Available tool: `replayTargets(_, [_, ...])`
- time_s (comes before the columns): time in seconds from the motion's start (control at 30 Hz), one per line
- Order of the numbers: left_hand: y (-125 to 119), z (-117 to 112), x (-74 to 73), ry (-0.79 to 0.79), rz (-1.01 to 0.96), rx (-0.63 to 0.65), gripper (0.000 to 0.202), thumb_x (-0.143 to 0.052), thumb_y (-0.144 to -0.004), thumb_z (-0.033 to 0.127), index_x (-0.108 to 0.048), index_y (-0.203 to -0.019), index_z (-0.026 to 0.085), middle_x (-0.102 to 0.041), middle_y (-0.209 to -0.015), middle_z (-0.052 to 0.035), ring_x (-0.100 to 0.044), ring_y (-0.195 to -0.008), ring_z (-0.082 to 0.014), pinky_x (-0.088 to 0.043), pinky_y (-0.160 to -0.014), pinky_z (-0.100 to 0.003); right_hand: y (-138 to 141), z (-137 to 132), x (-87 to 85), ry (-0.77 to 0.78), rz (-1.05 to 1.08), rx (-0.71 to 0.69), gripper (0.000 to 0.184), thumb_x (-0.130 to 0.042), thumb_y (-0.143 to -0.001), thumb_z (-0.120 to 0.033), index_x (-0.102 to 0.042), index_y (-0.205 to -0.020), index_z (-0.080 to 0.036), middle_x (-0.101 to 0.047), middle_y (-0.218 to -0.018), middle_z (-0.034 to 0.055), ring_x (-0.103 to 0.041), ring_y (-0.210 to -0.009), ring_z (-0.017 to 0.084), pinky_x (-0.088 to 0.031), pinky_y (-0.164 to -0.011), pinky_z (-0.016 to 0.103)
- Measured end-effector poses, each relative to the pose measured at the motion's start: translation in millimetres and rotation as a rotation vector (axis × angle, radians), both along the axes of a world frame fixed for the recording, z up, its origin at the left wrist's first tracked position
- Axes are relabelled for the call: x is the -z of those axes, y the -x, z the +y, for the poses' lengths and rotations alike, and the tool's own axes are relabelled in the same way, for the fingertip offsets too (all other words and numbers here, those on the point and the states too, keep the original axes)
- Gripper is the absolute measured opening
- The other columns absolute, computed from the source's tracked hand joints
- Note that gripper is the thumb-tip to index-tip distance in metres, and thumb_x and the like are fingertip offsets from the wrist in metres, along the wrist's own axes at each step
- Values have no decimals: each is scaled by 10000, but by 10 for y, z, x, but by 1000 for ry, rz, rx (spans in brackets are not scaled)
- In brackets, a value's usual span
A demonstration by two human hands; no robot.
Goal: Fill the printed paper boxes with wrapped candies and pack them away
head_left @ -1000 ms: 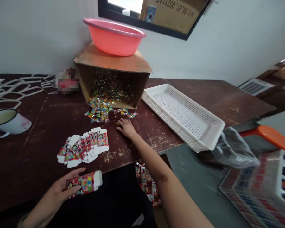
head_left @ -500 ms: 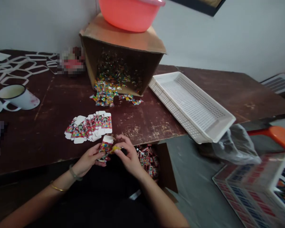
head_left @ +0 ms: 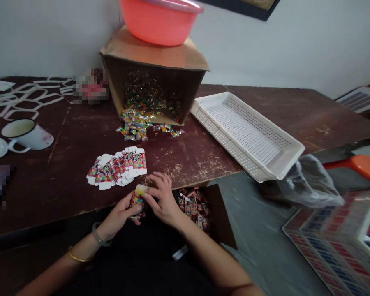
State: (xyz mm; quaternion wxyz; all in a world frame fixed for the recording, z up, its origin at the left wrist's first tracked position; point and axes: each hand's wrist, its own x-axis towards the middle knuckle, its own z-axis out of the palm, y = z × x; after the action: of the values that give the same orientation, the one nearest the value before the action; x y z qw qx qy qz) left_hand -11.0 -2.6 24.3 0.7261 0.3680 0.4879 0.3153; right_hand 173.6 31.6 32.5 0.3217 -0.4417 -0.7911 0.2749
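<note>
My left hand (head_left: 121, 212) is closed around a small red printed carton (head_left: 137, 202), its white flap end tilted up. At that open end, the thumb and fingers of my right hand (head_left: 165, 202) pinch a small yellow wrapped candy (head_left: 139, 191), partly inside the mouth of the carton. Just beyond my hands, a fanned pile of flattened matching cartons (head_left: 119, 166) lies on the brown table (head_left: 80, 135). Farther back, wrapped candies (head_left: 135, 123) spill from a cardboard box (head_left: 157, 55) lying on its side.
Below the table edge, an open carton (head_left: 220, 213) holds many filled small packs (head_left: 195, 207). A white perforated tray (head_left: 249, 131) overhangs the table at right. An enamel mug (head_left: 29, 135) stands at left, a pink basin (head_left: 160, 22) atop the box. An orange stool (head_left: 366, 168) is at right.
My right hand has brought the yellow candy from beside the carton up to its open end. My left hand still holds the carton. The whole view has shifted slightly.
</note>
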Motion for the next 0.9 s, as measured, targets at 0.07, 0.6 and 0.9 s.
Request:
replayTargets(0.07, [8,11,5,-35,38,18,472,-665,-804,344,-523,-1231,202,-639,-903,-35,-620,-780,-194,-557,-592,-290,-19,-11,-60,25,-8,6,162,-552,-922,-286,-713,-924,-261,-542,-1296,36,-360,-1303,246,-161,-1124,504])
replayTargets(0.6, [27,21,32,-59,13,25,452,-516,-879,494,-665,-1130,149,-716,-902,-84,-640,-779,-224,-536,-548,-280,43,6,232,1163,883,-31,339,-754,-658,-258,-652,-970,-172,-627,-813,-11,-448,-490,32,-397,-444,156])
replayTargets(0.9, [-1,75,108,-10,92,-24,363,-578,-815,462,-722,-884,135,-693,-775,-69,-625,-761,-233,-535,-509,-277,36,64,56,384,274,-233,256,-553,-909,-282,-681,-1100,-169,-661,-1064,90,-612,-997,176,-491,-912,336])
